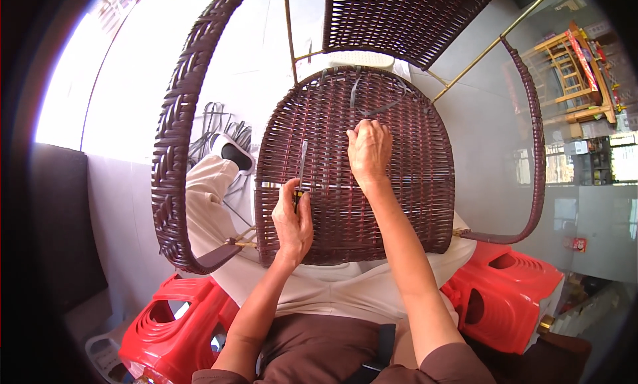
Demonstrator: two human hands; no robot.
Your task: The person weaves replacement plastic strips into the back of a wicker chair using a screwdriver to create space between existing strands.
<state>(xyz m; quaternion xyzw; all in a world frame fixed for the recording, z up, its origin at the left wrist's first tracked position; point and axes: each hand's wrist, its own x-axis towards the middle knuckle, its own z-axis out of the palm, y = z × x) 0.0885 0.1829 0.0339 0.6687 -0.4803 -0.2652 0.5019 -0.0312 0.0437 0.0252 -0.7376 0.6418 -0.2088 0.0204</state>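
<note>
A dark brown woven chair seat (412, 171) with reddish streaks lies across my lap. My left hand (292, 218) grips a yellow-and-black handled tool (299, 199) with a long flat metal blade pointing up over the left part of the weave. Higher and right of it, my right hand (369, 150) is closed with fingertips down at the weave; what they hold is hidden. A grey flat strip (353, 91) loops over the seat just above that hand.
Braided armrests (178, 158) flank the seat, with a woven backrest (405, 18) above. Two red plastic stools (166, 331) (515, 297) are beside my legs. Loose strips (211, 118) lie near my shoe (234, 154). A wooden rack (565, 65) is at right.
</note>
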